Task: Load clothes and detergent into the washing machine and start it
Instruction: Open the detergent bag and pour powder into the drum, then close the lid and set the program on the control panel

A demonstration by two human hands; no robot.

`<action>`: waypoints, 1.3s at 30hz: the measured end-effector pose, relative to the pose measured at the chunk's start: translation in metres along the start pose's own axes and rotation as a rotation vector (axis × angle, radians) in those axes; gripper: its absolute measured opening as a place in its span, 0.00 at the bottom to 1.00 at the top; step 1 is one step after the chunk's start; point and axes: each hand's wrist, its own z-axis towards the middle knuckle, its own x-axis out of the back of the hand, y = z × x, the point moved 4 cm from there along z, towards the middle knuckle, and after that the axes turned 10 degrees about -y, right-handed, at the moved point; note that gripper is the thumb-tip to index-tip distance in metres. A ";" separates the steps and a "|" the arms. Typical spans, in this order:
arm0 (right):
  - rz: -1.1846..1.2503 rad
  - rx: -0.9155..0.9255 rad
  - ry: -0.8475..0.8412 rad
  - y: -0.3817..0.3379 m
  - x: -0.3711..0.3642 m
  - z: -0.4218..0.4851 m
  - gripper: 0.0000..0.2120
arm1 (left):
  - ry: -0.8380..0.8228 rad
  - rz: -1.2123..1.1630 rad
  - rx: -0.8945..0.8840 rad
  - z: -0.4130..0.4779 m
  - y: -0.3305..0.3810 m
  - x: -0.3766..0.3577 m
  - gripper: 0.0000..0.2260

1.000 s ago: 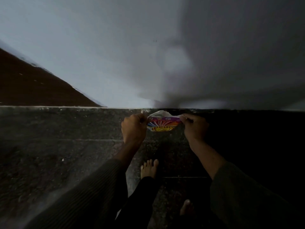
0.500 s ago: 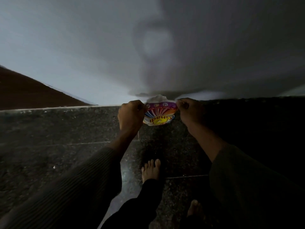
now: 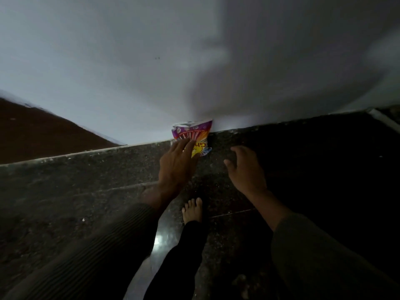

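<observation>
The detergent packet (image 3: 191, 133) leaned on the wall (image 3: 129, 83) at twelve o'clock. The left hand (image 3: 176, 167) touched it flat-fingered and the right hand (image 3: 246, 169) was spread empty at three. A nudge might topple and spill it.

Purple-yellow sunburst detergent packet (image 3: 194, 135), white wall (image 3: 108, 61), dark speckled floor (image 3: 65, 180).

The purple-and-yellow detergent packet (image 3: 193, 135) stands upright on the dark floor, leaning against the white wall.
</observation>
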 end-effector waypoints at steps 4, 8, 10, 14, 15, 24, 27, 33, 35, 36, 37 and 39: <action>-0.116 -0.070 0.066 0.011 0.021 -0.072 0.27 | -0.008 0.022 -0.024 -0.041 0.057 0.023 0.26; -0.228 -0.098 0.150 0.026 0.052 -0.146 0.34 | 0.000 0.061 -0.073 -0.086 0.119 0.039 0.30; -0.256 -0.109 0.171 0.037 0.069 -0.183 0.37 | -0.032 0.069 -0.095 -0.108 0.150 0.048 0.32; -0.321 -0.110 0.272 0.054 0.112 -0.254 0.40 | -0.030 0.081 -0.146 -0.151 0.214 0.083 0.34; -0.345 -0.115 0.305 0.057 0.125 -0.272 0.40 | -0.018 0.082 -0.170 -0.161 0.230 0.094 0.34; -0.404 -0.109 0.597 0.050 0.242 -0.419 0.36 | 0.039 0.120 -0.330 -0.242 0.359 0.200 0.35; -0.420 -0.130 0.700 0.056 0.276 -0.462 0.34 | 0.100 0.121 -0.422 -0.268 0.403 0.230 0.34; -0.360 -0.287 0.850 0.097 0.328 -0.528 0.35 | 0.041 0.170 -0.604 -0.281 0.501 0.262 0.36; -0.346 -0.360 0.872 0.114 0.339 -0.544 0.35 | 0.036 0.185 -0.676 -0.278 0.533 0.265 0.36; -0.332 -0.400 0.867 0.123 0.342 -0.552 0.36 | 0.029 0.199 -0.711 -0.275 0.550 0.265 0.36; -0.319 -0.429 0.858 0.129 0.344 -0.558 0.36 | 0.029 0.207 -0.736 -0.273 0.563 0.264 0.36; -0.279 -0.494 0.871 0.144 0.348 -0.571 0.36 | 0.040 0.197 -0.809 -0.271 0.592 0.261 0.35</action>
